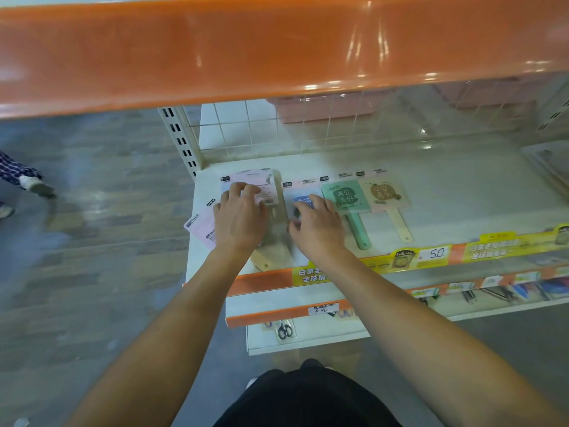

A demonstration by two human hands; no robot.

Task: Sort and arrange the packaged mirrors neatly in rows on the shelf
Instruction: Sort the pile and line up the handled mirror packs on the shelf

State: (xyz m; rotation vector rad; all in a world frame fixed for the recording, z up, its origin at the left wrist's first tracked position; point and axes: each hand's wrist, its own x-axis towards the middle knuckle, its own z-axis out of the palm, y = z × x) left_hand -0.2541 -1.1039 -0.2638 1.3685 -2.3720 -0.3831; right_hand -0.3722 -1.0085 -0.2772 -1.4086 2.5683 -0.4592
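Packaged hand mirrors lie flat on a white shelf (446,192). My left hand (240,220) presses down on a pink-backed mirror (261,183), whose beige handle (271,257) reaches the front edge. My right hand (317,226) rests with bent fingers on a blue mirror (303,200) right beside it. A green mirror (346,197) and a beige mirror (385,192) lie side by side to the right, handles toward me. Another pink mirror (201,223) sticks out at an angle under my left wrist at the shelf's left edge.
An orange shelf edge (277,47) hangs overhead. A wire grid (277,131) backs the shelf. A yellow and orange price strip (431,254) runs along the front. Lower shelves carry scissors (284,329) and pens. A person's foot (34,186) is on the floor at far left.
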